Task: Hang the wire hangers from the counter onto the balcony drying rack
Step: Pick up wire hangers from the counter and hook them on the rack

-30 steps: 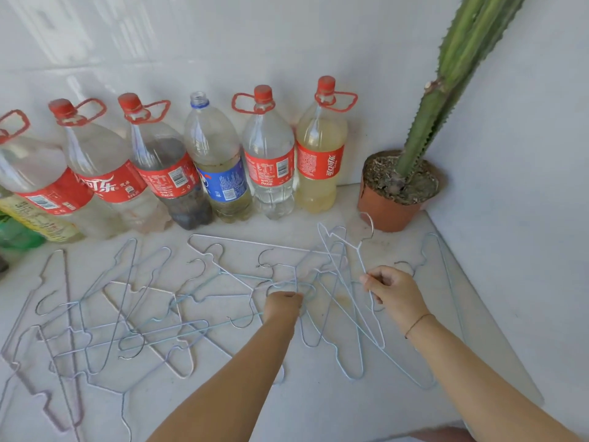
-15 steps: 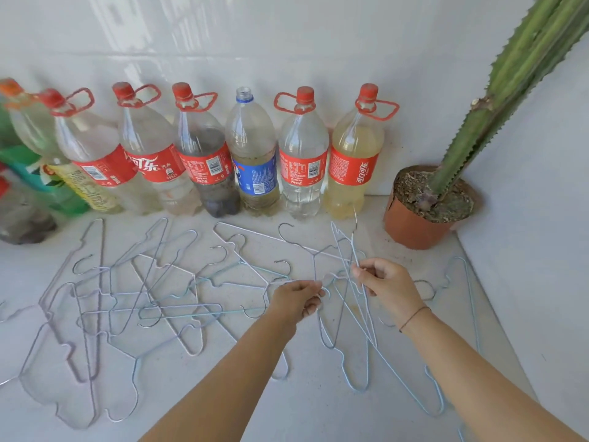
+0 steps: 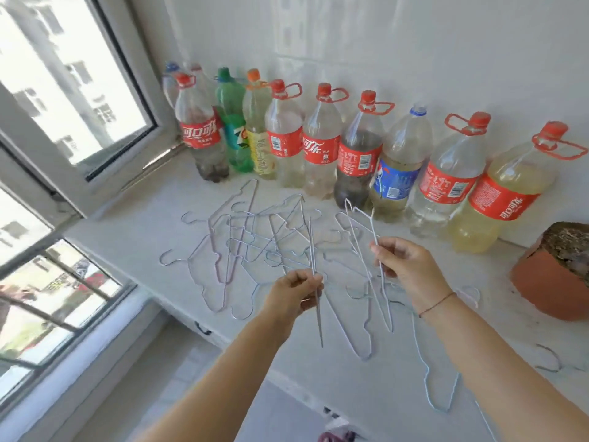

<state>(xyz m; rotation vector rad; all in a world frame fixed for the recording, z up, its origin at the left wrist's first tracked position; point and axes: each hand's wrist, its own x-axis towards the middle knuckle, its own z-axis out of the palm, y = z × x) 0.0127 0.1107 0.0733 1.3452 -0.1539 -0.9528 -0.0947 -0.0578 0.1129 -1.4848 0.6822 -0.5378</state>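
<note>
2 hands pinch wire: the left hand (image 3: 294,293) curls thumb and fingertips onto an edge-on hanger (image 3: 312,250), and the right hand (image 3: 406,271) grips a second hanger (image 3: 361,216) upright, both above the counter (image 3: 143,224). Just beyond the fingers the tangled hangers (image 3: 236,247) lie flat, with bottles (image 3: 318,145) behind them and a clay pot (image 3: 548,282) far right.

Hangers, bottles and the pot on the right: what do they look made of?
Hangers: thin metal wire, seemingly with a pale blue or lilac coating; slim bent outlines with a slight sheen.
Bottles: clear plastic; see-through walls, printed labels.
Pot: looks like unglazed terracotta, matte orange-brown, though plastic cannot be ruled out.
</note>
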